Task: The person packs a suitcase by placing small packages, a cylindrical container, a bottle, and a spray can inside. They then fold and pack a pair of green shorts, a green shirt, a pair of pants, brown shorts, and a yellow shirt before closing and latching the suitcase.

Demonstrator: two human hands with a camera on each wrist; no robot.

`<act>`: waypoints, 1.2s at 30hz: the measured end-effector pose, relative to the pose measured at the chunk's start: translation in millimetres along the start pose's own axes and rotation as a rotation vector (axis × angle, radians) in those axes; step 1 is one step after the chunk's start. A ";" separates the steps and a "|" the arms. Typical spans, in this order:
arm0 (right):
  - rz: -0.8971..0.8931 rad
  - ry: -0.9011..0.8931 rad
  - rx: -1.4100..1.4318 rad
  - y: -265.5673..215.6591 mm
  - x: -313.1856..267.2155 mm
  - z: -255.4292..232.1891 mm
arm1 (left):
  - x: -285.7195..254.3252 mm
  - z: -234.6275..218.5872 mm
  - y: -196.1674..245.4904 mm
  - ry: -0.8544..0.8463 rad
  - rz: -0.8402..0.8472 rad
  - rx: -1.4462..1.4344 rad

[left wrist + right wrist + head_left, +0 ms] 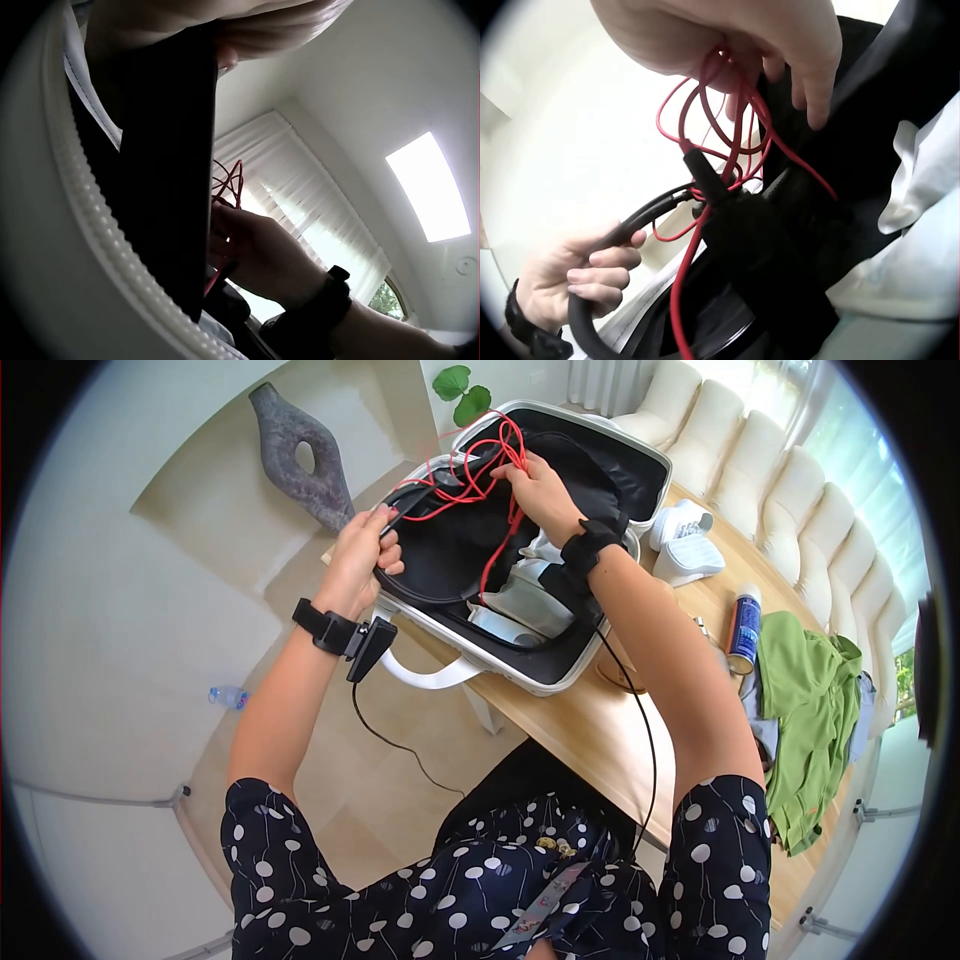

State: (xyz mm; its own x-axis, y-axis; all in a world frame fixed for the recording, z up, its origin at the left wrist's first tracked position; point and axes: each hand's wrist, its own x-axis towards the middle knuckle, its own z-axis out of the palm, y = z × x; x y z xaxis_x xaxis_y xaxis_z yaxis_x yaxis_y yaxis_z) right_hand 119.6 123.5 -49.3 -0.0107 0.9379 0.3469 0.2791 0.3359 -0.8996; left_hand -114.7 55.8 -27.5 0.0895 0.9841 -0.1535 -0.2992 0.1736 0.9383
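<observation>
My right hand (540, 490) pinches a loosely looped red cable (510, 445) above an open white hard case (560, 688) with black lining. One cable strand hangs into the case, and a black connector (705, 176) on the red cable shows in the right wrist view. To its left, my left hand (365, 560) grips a curved black band (622, 231) with its fingers wrapped round it. The band runs toward the cable loops and overlaps them. Pale folded items (535, 600) lie in the near part of the case.
The case sits on a wooden table (540, 725). White shoes (690, 555), a blue spray can (744, 630) and green clothing (805, 690) lie to the right. A grey sculpture (310, 460) stands at the left, a plastic bottle (229, 697) on the floor.
</observation>
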 end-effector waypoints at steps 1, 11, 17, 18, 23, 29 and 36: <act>0.019 -0.022 0.043 -0.7 0.7 -3.0 | 4.4 -0.3 -0.7 0.000 0.002 0.001; 0.396 -0.105 0.361 -10.2 -2.7 -6.7 | 55.3 6.2 -17.7 0.082 -0.275 0.015; 0.436 -0.026 0.642 -18.3 -6.6 5.5 | 51.1 5.9 -22.3 -0.136 -0.222 0.773; 0.439 -0.028 0.643 -21.4 -8.0 9.5 | 52.2 3.3 -20.1 -0.135 0.000 1.209; 0.503 -0.059 0.868 -25.5 -11.3 31.7 | 52.9 26.2 27.0 -0.155 0.424 1.272; 0.201 -0.342 0.033 -20.8 -19.9 40.3 | 72.9 35.1 24.8 -0.600 0.658 1.308; 0.032 -0.667 -0.445 -18.5 -36.7 10.1 | 43.7 32.4 -0.5 -0.773 0.032 1.848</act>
State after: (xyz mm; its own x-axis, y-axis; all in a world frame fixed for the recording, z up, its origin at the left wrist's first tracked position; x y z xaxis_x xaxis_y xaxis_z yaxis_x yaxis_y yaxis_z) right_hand 105.1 83.6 -48.0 -0.5286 0.8482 -0.0349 0.6438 0.3737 -0.6677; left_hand -79.9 97.5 -24.6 0.5699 0.6763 -0.4667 0.8030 -0.5788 0.1418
